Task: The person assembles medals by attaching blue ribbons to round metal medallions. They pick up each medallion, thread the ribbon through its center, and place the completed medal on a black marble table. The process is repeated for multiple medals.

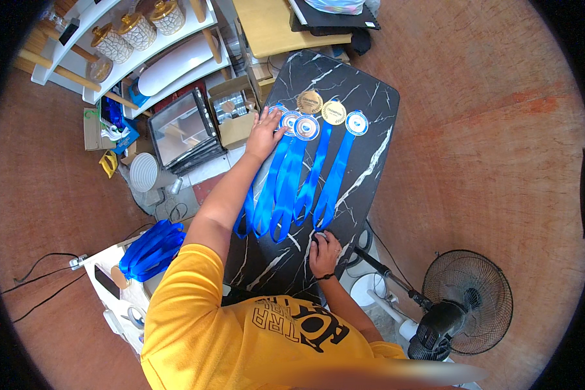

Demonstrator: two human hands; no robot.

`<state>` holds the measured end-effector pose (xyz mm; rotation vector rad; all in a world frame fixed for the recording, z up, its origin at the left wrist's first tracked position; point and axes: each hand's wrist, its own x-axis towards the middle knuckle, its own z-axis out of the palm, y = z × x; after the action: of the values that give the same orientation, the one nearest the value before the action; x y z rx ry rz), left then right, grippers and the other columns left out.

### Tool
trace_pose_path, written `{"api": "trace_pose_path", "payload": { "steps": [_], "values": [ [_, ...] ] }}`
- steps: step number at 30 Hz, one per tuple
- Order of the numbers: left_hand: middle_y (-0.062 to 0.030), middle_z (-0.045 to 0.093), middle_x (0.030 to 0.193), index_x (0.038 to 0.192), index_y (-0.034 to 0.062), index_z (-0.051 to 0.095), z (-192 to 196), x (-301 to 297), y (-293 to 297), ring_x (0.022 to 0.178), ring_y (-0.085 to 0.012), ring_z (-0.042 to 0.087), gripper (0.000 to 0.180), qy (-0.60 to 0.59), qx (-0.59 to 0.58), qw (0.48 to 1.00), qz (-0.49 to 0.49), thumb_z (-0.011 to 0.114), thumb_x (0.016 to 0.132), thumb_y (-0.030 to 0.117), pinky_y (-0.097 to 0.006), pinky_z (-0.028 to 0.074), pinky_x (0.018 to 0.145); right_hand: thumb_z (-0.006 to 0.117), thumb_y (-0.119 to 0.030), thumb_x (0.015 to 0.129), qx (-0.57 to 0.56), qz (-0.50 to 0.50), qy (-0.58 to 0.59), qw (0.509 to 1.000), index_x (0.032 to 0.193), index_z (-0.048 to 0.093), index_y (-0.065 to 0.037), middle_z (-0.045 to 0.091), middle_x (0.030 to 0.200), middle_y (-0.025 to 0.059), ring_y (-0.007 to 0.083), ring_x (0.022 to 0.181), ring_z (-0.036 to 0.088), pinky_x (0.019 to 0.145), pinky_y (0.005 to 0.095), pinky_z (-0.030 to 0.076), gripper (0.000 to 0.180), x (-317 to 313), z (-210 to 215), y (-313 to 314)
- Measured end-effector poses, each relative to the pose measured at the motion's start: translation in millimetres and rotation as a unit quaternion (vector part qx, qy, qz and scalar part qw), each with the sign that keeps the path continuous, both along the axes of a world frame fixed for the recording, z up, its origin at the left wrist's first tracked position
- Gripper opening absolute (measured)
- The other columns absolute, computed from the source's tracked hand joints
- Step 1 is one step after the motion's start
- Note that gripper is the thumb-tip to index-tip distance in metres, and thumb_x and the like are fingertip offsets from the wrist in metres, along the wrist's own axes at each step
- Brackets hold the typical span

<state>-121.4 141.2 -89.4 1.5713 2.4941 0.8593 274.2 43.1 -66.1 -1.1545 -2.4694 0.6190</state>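
Observation:
Several medals on blue ribbons lie side by side on a black marble-patterned table. Two gold-coloured medals sit at the far end, and a white-and-blue medal lies to their right. More blue-rimmed medals overlap at the left. My left hand reaches across to this left group, fingers stretched out and resting on the medals. By the near ends of the ribbons, my right hand rests on the table with fingers slightly bent and apart. A small dark shape shows at its fingertips, too unclear to name.
A white stand at the lower left bears a bundle of blue ribbons with a medal. A black fan stands at the lower right. Shelves with jars, an open cardboard box and dark frames are at the far left.

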Motion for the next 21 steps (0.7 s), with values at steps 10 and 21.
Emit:
{"api": "trace_pose_path", "payload": {
  "steps": [10, 21],
  "values": [
    [-0.0001, 0.030, 0.160, 0.150, 0.0300, 0.038, 19, 10, -1, 0.148, -0.0328, 0.023, 0.055, 0.092, -0.084, 0.992, -0.019, 0.045, 0.098, 0.048, -0.064, 0.009, 0.117, 0.062, -0.020, 0.090, -0.004, 0.000, -0.003, 1.000, 0.114, 0.065, -0.010, 0.056, 0.126, 0.0136, 0.0341, 0.116, 0.050, 0.099, 0.0471, 0.034, 0.027, 0, 1, 0],
    [0.0009, 0.034, 0.158, 0.149, 0.0268, 0.042, 16, 10, 0, 0.148, -0.0308, 0.022, 0.057, 0.087, -0.090, 0.992, -0.017, 0.048, 0.097, 0.050, -0.061, 0.008, 0.118, 0.063, -0.016, 0.088, -0.018, -0.019, 0.064, 0.998, 0.111, 0.066, -0.008, 0.056, 0.124, 0.0167, 0.0365, 0.112, 0.052, 0.097, 0.0478, 0.036, 0.024, -9, 7, 9]
  ]
}}
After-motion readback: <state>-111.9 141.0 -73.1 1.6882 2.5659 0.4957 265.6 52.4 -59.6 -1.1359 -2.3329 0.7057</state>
